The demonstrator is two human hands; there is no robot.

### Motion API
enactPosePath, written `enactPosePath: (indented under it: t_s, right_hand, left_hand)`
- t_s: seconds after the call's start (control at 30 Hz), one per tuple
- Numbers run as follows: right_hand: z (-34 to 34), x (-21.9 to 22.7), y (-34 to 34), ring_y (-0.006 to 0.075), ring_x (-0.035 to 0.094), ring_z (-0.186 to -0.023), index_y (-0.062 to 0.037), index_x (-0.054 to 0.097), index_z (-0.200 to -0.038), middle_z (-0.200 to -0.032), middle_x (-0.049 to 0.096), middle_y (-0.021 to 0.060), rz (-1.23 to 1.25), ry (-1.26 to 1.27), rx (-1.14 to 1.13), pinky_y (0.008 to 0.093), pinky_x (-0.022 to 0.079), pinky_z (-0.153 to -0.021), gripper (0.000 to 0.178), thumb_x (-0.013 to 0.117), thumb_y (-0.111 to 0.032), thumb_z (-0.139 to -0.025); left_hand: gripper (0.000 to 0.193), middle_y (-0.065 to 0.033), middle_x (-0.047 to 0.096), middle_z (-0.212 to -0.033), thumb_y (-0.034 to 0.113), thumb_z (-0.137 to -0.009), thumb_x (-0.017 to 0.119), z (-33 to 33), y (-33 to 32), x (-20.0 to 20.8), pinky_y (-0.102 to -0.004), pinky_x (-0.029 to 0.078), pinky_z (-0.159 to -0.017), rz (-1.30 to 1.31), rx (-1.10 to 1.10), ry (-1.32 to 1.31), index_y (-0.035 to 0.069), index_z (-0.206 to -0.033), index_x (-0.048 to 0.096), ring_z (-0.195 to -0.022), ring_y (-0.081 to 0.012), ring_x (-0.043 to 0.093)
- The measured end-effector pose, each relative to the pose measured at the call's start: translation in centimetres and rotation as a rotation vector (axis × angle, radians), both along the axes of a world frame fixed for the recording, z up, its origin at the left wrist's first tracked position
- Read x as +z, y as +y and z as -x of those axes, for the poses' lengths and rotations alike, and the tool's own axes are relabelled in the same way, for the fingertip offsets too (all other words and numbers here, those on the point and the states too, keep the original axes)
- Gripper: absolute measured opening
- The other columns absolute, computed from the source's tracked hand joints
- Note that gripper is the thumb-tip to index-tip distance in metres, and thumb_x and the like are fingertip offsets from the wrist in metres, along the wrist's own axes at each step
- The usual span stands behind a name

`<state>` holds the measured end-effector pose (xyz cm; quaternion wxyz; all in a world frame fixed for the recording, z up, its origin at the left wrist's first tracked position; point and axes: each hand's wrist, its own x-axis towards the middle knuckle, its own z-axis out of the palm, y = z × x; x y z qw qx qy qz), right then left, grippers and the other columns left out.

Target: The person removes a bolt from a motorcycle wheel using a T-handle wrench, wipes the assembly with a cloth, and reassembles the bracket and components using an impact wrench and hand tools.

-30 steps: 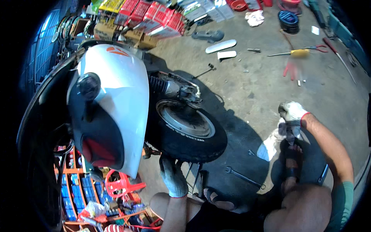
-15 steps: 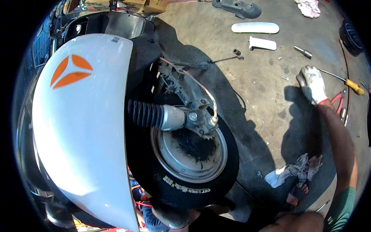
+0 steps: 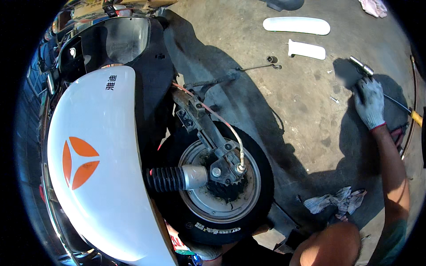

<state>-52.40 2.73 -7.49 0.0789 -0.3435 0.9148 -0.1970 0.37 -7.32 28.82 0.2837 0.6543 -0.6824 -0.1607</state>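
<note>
My right hand (image 3: pixel 369 103), in a grey-white knit glove with a red cuff, reaches down to the floor at the right. Its fingers stretch toward a short metal socket tool (image 3: pixel 361 65), and the fingertips are at or very near its lower end. The tip of a yellow-handled screwdriver (image 3: pixel 416 118) disappears beside this hand. My left hand (image 3: pixel 206 252), also gloved, shows only in part at the lower edge, under the scooter's front tire (image 3: pixel 262 195); its fingers are hidden. Above the wheel stand the fork bracket (image 3: pixel 224 168) and a black rubber bellows (image 3: pixel 164 179).
The white scooter fender panel (image 3: pixel 95 213) fills the left. On the floor lie two white plastic pieces (image 3: pixel 296 25), a wrench (image 3: pixel 259 67), a small black socket (image 3: pixel 272 59), a bolt (image 3: pixel 334 99), a striped rag (image 3: pixel 335 200) and a brown hose (image 3: pixel 413 88). My knee (image 3: pixel 330 248) is near the wheel.
My right hand has moved slightly right and down in the picture, its fingers now below the socket tool. The whole view has shifted, showing more of the fender.
</note>
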Motion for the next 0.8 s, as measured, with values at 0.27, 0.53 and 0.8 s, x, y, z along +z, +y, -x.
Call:
enactPosePath:
  t_s: [0.27, 0.53, 0.8]
  right_hand:
    - [-0.2, -1.5, 0.3, 0.0356, 0.046, -0.124, -0.0071, 0.062, -0.113, -0.125, 0.057, 0.0152, 0.065, 0.037, 0.006, 0.0506, 0.031, -0.109, 0.034, 0.065, -0.019, -0.081]
    - [-0.1, -0.7, 0.3, 0.0367, 0.049, -0.119, -0.0058, 0.062, -0.11, -0.12, 0.059, 0.0167, 0.075, 0.077, 0.037, 0.051, 0.033, -0.105, 0.031, 0.065, -0.018, -0.082]
    - [-0.2, 0.4, -0.6, 0.0347, 0.051, -0.116, -0.0061, 0.064, -0.106, -0.116, 0.061, 0.0153, 0.085, 0.045, 0.031, 0.0502, 0.036, -0.103, 0.028, 0.064, -0.024, -0.084]
  left_hand:
    - [0.076, -0.0137, 0.028, -0.15, 0.061, -0.091, 0.031, 1.1, 0.2, 0.3, -0.049, 0.023, -0.114, -0.126, 0.021, 0.261, 0.012, -0.149, 0.018, -0.138, -0.0303, 0.028]
    - [0.085, -0.0138, 0.025, -0.151, 0.071, -0.087, 0.028, 1.5, 1.0, 0.6, -0.0529, 0.021, -0.114, -0.275, 0.107, 0.593, 0.016, -0.15, 0.015, -0.14, -0.0326, 0.025]
    - [0.093, -0.0143, 0.026, -0.151, 0.077, -0.082, 0.031, 3.0, 1.3, 1.4, -0.0546, 0.024, -0.113, -0.443, -0.326, 0.327, 0.015, -0.15, 0.013, -0.139, -0.0342, 0.027]
